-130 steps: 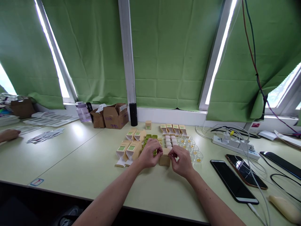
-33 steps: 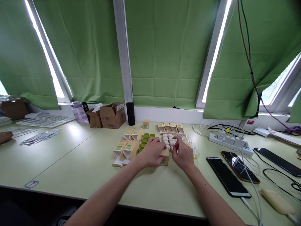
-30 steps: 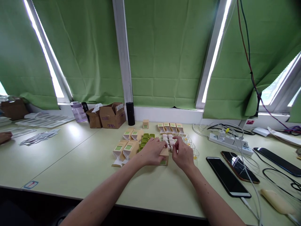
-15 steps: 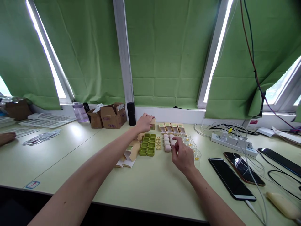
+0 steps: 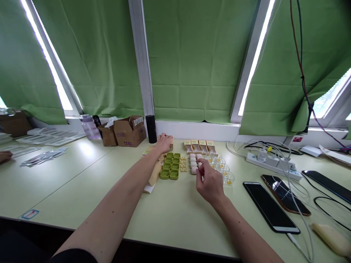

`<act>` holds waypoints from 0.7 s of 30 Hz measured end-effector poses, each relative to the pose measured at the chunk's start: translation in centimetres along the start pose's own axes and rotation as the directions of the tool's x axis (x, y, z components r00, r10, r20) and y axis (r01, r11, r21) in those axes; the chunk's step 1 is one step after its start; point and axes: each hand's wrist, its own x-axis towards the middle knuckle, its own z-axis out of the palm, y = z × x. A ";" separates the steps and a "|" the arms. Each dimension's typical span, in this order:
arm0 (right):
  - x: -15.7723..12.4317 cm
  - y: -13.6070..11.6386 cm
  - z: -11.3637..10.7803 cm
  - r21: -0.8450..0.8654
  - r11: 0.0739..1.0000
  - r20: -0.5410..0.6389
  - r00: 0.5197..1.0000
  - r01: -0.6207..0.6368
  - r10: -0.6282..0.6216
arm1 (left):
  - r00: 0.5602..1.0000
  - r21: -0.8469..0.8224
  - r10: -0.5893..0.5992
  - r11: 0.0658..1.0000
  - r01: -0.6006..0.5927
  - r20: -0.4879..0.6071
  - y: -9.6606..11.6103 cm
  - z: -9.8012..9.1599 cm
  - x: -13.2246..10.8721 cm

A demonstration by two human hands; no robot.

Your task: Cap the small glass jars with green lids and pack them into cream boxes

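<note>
My left hand (image 5: 163,143) reaches to the back of the table, with its fingers closed round a small tan cardboard box (image 5: 172,143). My right hand (image 5: 210,181) hovers with curled fingers just in front of pinkish-white rounded blocks (image 5: 194,170); whatever may lie between its fingertips is hidden. Left of the blocks are small yellowish squares (image 5: 183,164) and two columns of green square cups (image 5: 173,174). Clear cups with yellow bits inside (image 5: 228,179) stand to the right, partly behind my right hand. Several open tan boxes (image 5: 199,147) line up behind. Folded card pieces (image 5: 155,174) lie partly under my left forearm.
Phones (image 5: 270,206), cables and a white power strip (image 5: 272,166) occupy the right side. Brown cartons (image 5: 130,131), a black cylinder (image 5: 151,129) and a purple bottle (image 5: 90,126) stand along the back left. Another person's hand (image 5: 4,156) rests near papers at far left.
My left hand has moved slightly left with the small cardboard box. My right hand has shifted a little left and down, uncovering more of the clear cups. The whole view has shifted slightly.
</note>
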 end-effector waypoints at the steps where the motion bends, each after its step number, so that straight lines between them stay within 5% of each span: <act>1: 0.0 0.0 0.0 0.001 1.000 0.000 1.000 0.003 -0.003 | 1.000 0.006 0.000 1.000 0.000 0.006 0.0 0.2 0.1; 11: -0.1 -0.2 0.2 -0.007 1.000 0.034 0.999 -0.007 0.007 | 0.999 0.071 -0.046 0.996 0.045 0.007 0.1 1.7 0.1; 21: -0.2 -0.4 0.3 0.012 1.000 0.057 0.998 -0.005 0.004 | 1.000 0.092 0.001 0.996 0.000 -0.013 0.7 0.4 -1.9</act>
